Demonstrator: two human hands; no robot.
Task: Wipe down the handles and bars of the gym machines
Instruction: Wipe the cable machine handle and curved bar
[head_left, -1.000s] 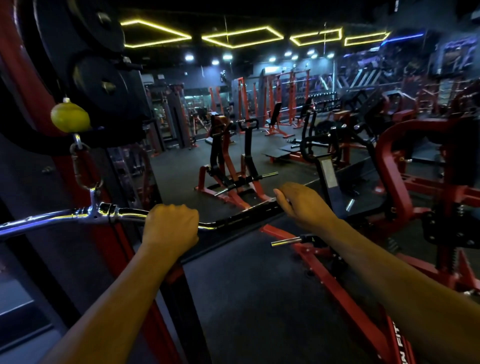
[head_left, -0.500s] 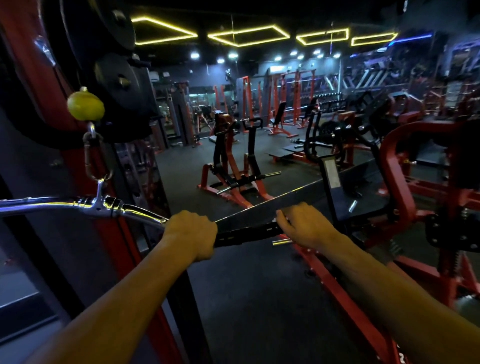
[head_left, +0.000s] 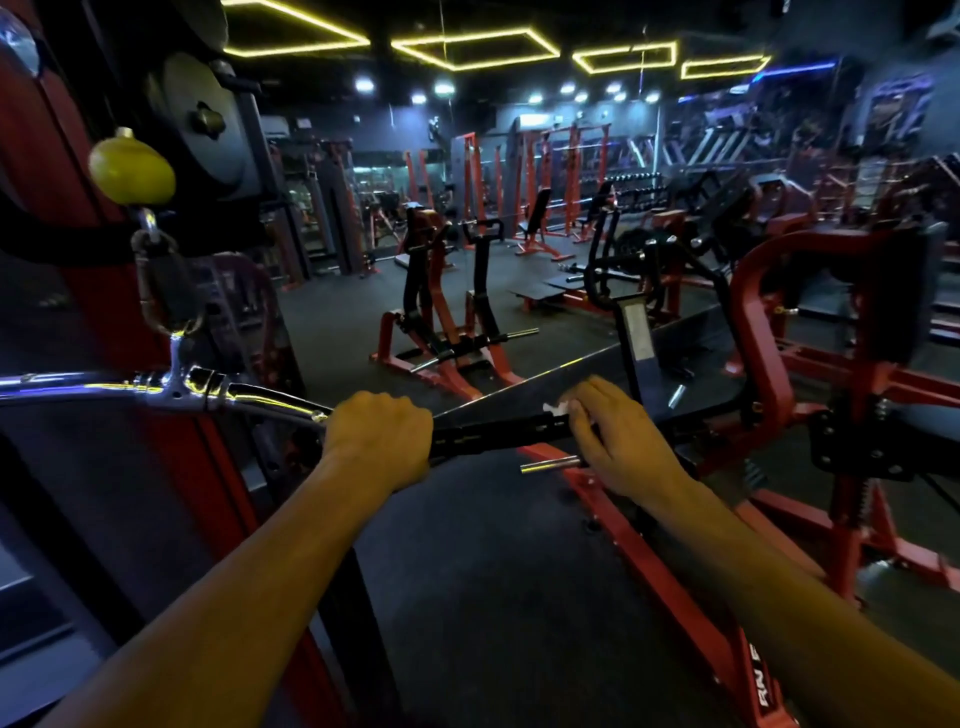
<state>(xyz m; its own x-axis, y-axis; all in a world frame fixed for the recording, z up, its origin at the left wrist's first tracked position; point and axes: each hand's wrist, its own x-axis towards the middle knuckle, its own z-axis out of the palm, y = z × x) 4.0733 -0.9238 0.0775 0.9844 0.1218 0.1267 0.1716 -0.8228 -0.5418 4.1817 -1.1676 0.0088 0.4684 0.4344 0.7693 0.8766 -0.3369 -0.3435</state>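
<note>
Room: dim gym, red machines, yellow ceiling strips.
R hand (head_left: 618, 441): fingers curled over white wipe (head_left: 557, 408), pressing it on black rubber grip (head_left: 493, 434) of lat pulldown bar (head_left: 249, 397).
L hand (head_left: 379, 441): fist closed round bar, prob. steadying it since it hangs free.
Hang point: carabiner (head_left: 163, 291) under yellow stopper ball (head_left: 131, 166).

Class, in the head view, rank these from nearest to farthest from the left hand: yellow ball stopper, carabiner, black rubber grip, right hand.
From the left hand:
1. Black rubber grip, just to its right.
2. Right hand, further right along the bar.
3. Carabiner, upper left.
4. Yellow ball stopper, above the carabiner.
</note>
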